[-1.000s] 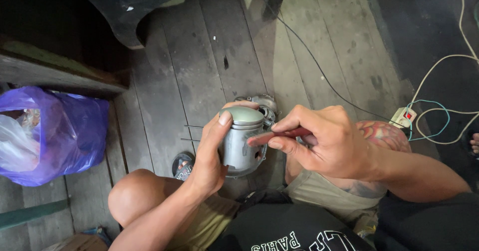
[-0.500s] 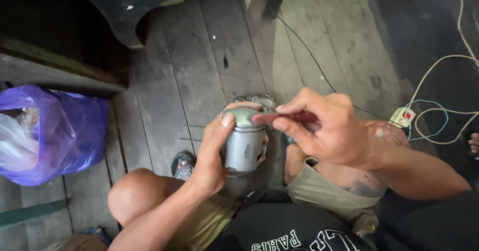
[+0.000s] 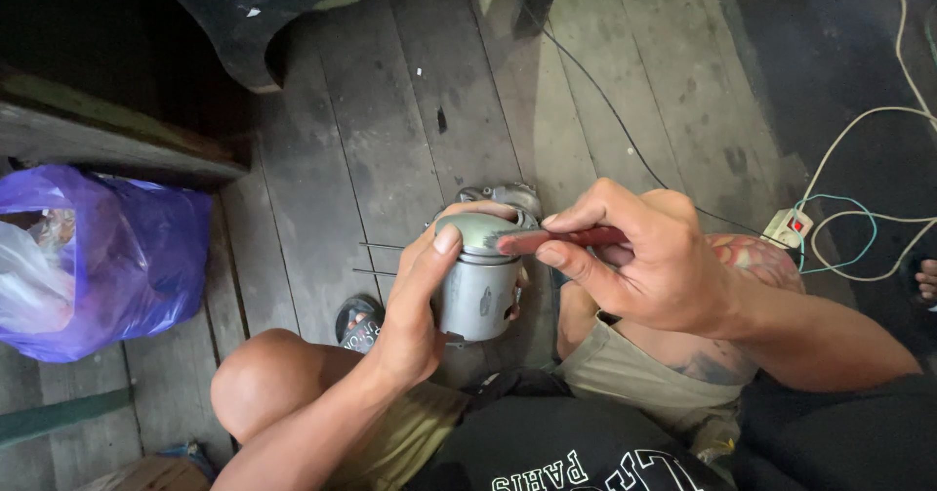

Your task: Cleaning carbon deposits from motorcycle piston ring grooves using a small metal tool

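Clamping the grey metal cylinder (image 3: pixel 478 291) upright over my lap, my left hand (image 3: pixel 415 301) closes its grip to steady it, so my right hand (image 3: pixel 649 266), pinching the thin red-handled tool (image 3: pixel 561 240), can reach its domed top above the wooden floor (image 3: pixel 390 149).

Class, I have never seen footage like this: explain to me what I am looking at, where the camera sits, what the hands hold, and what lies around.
The single view comes from a camera worn on a person's head, looking down at their own lap. The left hand grips a grey metal cylinder. The right hand presses a thin reddish tool against the cylinder's top. The person sits over a wooden plank floor. A purple plastic bag lies to the left; cables and a small white power socket lie to the right.
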